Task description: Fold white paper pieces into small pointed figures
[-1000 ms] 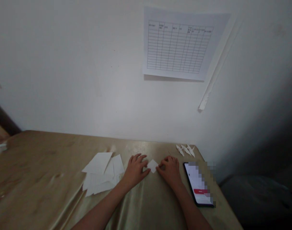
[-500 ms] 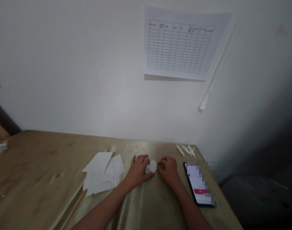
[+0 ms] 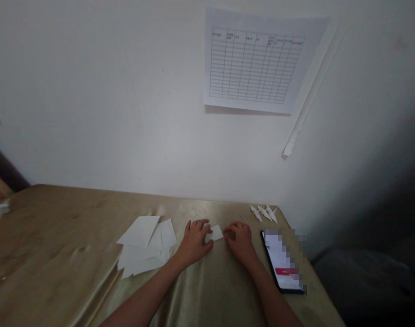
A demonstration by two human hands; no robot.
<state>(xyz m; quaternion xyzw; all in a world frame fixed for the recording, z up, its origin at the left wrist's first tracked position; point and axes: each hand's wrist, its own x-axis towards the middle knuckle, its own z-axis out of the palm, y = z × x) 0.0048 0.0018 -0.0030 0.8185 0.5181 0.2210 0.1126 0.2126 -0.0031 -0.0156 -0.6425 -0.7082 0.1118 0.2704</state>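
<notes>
A small white folded paper (image 3: 217, 233) lies between my two hands, low over the table. My left hand (image 3: 195, 240) curls around its left side, index finger and thumb at the edge, and covers part of it. At the paper's right corner are the pinched thumb and index finger of my right hand (image 3: 239, 240). The other fingers of that hand are bent inward. Left of my hands is a loose pile of white paper sheets (image 3: 144, 247), overlapping at different angles. Three folded white paper cranes (image 3: 264, 214) lie in a row at the back right.
A phone (image 3: 284, 263) with a lit screen lies right of my right hand, near the table's right edge. The table (image 3: 74, 236) has a shiny, wrinkled gold-brown cover and stands against a white wall. A printed grid sheet (image 3: 255, 63) hangs there.
The folded paper has turned from a point-up diamond to a slanted rectangle shape. My left thumb has drawn back a little to the left. My right hand has barely moved.
</notes>
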